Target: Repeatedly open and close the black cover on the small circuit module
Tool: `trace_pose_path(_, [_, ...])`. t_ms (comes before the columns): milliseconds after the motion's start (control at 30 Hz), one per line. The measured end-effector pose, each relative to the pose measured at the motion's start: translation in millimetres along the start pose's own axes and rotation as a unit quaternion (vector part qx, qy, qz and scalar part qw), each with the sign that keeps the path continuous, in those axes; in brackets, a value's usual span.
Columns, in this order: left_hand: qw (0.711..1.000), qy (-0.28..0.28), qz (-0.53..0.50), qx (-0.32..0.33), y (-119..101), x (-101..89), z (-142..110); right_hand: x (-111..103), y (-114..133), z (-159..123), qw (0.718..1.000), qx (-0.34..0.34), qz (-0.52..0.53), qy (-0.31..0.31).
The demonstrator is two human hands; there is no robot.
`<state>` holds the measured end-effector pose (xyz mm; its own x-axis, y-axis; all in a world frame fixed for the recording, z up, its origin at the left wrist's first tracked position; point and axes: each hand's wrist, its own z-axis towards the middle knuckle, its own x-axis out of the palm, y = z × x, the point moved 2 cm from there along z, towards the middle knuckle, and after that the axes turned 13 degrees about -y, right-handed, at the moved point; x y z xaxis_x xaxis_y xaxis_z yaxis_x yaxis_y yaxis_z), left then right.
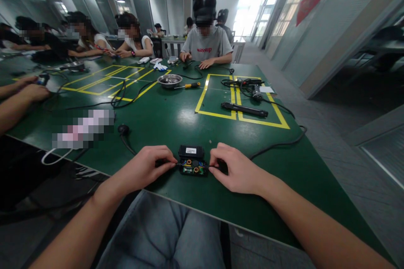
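An opened black electronics box [193, 171] lies on the green table in front of me, with copper coils and a circuit board showing inside. Its black cover [190, 151], bearing a white label, rests against the far side. My left hand [154, 166] pinches the black cable where it enters the box's left end. On the opposite end, my right hand [232, 167] has thumb and fingers closed on the other cable. The left cable leads to a black plug [123, 129]; the right one [277, 143] runs off toward the table's right side.
Farther back are a metal bowl [169, 80], an orange-handled screwdriver [191, 85], a long black tool body [244, 109] and tangled cords inside yellow tape outlines. A pixelated pale object [85, 128] lies left. A person [206, 44] sits opposite; another person's hands [33, 90] work at left.
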<state>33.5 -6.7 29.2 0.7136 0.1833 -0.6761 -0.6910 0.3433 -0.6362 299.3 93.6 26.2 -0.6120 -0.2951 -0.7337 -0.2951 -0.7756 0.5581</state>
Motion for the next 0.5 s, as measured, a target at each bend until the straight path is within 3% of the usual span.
trace_pose_path(167, [0.998,0.03,0.056,0.024,-4.8,-4.7,8.0,0.2,-2.0,0.1,1.0,-0.021,0.006,-0.009])
trace_pose_path(267, [0.994,0.003,0.098,0.052,-9.4,-3.2,12.5,1.8,-2.5,-0.2,0.999,-0.026,0.011,-0.019])
trace_pose_path(367, [0.992,-0.042,0.101,0.067,-7.1,5.2,17.1,4.1,-2.6,0.0,0.999,-0.029,0.013,-0.026])
trace_pose_path(500, [0.992,-0.018,0.104,0.07,4.9,18.6,24.2,6.0,-2.8,1.0,0.999,-0.035,0.01,-0.031])
